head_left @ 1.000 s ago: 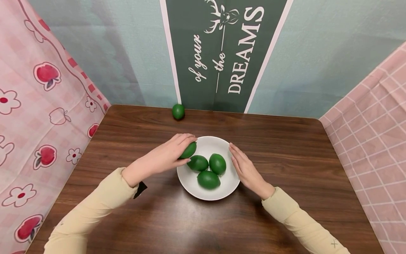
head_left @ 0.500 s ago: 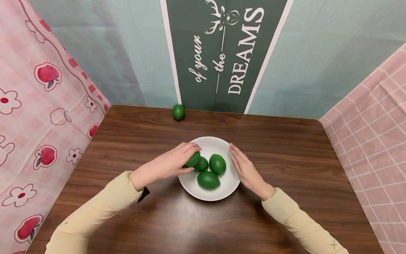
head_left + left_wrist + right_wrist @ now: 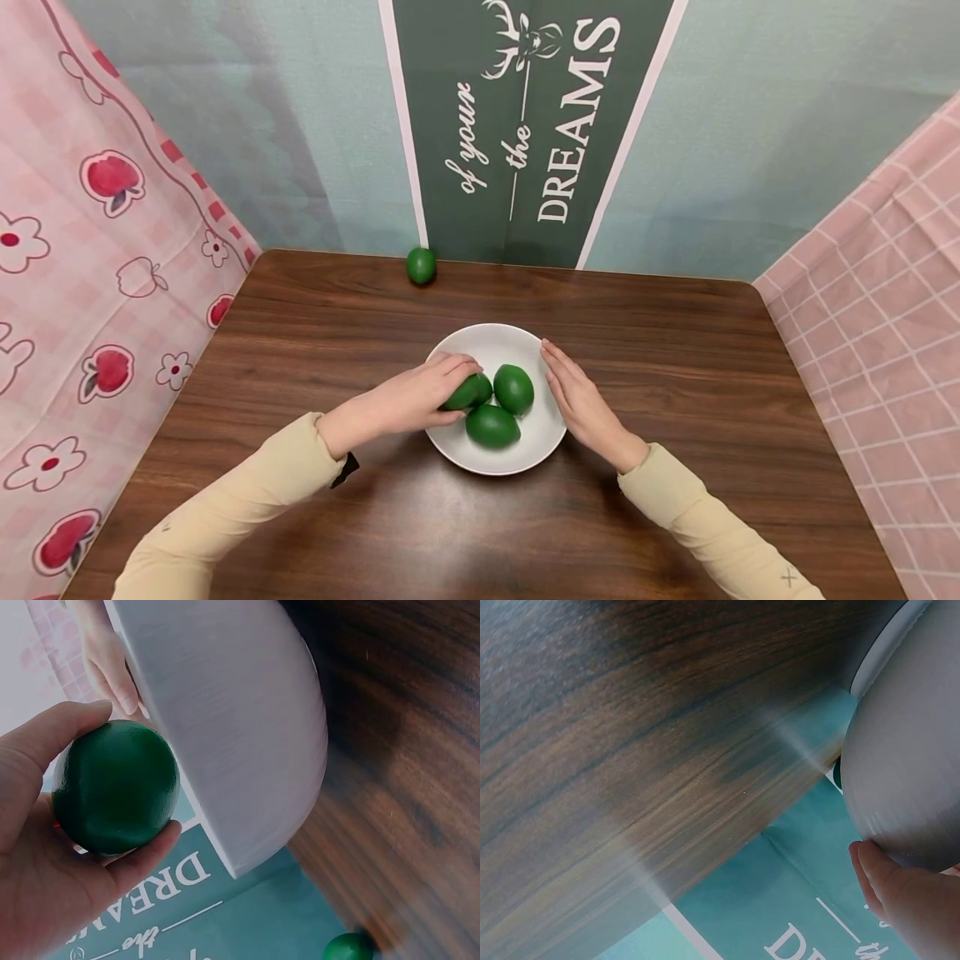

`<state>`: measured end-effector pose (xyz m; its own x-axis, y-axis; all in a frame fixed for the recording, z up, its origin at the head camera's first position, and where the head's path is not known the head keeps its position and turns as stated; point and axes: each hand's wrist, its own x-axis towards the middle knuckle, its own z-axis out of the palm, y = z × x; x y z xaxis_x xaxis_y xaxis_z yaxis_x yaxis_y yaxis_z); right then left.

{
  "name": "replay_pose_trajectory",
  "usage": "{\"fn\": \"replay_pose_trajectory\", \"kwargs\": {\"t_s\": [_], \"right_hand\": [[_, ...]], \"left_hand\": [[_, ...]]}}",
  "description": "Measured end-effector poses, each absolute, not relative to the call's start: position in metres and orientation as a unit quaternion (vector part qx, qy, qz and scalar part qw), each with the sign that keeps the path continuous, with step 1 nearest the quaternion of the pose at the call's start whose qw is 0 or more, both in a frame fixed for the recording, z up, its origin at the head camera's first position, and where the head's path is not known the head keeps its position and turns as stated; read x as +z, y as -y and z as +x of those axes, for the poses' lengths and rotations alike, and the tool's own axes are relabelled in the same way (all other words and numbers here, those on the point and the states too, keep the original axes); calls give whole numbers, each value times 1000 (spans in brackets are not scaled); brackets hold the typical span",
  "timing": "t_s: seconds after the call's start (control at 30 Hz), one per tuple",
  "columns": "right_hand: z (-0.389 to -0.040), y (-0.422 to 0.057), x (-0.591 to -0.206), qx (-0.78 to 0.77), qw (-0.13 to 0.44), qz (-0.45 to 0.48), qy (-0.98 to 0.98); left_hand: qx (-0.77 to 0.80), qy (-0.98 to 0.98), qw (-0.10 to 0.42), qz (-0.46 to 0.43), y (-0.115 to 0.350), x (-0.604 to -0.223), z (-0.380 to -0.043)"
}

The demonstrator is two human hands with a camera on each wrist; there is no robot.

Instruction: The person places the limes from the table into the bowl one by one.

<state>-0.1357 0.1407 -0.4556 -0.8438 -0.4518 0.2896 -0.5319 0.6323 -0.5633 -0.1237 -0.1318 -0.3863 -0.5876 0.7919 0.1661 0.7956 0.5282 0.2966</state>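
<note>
My left hand (image 3: 416,396) grips a green lime (image 3: 461,394) at the left side of a white bowl (image 3: 498,460). In the left wrist view, thumb and fingers curl round this lime (image 3: 116,787), close to the bowl's rim. Inside the bowl, one lime (image 3: 513,389) lies at the right and another lime (image 3: 492,427) at the front. A third lime (image 3: 485,389) is partly hidden behind the held one. My right hand (image 3: 585,400) rests with straight fingers along the bowl's right side; the right wrist view shows its fingertips touching the bowl's outer wall (image 3: 907,765).
One more lime (image 3: 422,266) sits at the back edge of the dark wooden table (image 3: 637,333), left of the middle. A teal backdrop (image 3: 720,150) with a printed dark panel stands behind. Pink patterned cloths (image 3: 112,275) border both sides.
My left hand has moved right and slightly toward the front, carrying its lime from the bowl's upper left rim further over the bowl. The right hand stays in place.
</note>
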Motion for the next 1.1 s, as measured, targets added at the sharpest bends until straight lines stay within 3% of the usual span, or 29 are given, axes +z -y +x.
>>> {"fn": "replay_pose_trajectory", "kwargs": {"t_s": [0.17,0.53,1.1], "right_hand": [[-135,-140,-457,332,66,275,900],[-134,-140,-458,326,74,278,900],[-137,-141,-456,328,69,278,900]], "left_hand": [[-181,868,11,-462,131,-393,-121],[-174,879,-33,-442,129,-399,-118],[-138,892,-30,-429,138,-391,-134]]}}
